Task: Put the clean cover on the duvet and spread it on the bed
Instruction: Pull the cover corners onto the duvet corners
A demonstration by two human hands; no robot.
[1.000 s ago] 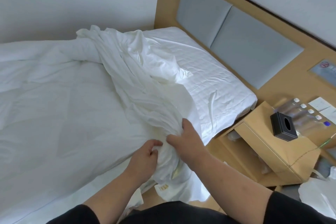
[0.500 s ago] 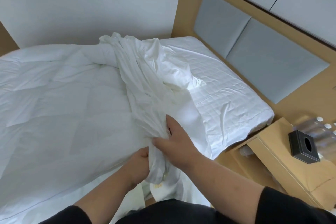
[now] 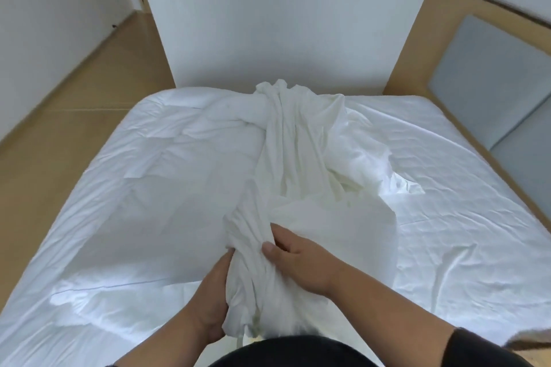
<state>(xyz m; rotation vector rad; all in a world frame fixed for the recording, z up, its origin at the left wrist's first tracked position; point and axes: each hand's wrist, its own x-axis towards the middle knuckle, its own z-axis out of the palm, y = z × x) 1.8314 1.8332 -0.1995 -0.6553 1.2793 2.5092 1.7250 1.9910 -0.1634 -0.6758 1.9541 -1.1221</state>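
A white duvet (image 3: 155,205) lies spread over the left part of the bed. Across it, from the far edge to my body, runs a bunched white duvet cover (image 3: 292,152). At the near edge my left hand (image 3: 213,301) grips the gathered cover from the left. My right hand (image 3: 298,259) holds the same bunch from the right, its thumb lying over the cloth. The cover's near end hangs down in front of my dark shirt.
The mattress's white sheet (image 3: 447,188) shows on the right. A wooden headboard with grey padded panels (image 3: 489,80) stands at the right. A white wall (image 3: 283,24) rises behind the bed. Wooden floor (image 3: 74,104) runs along the left side.
The view has swung left, so the bedside table is out of sight. Both hands have gathered the cover closer to my body, the left hand lower on the bunch.
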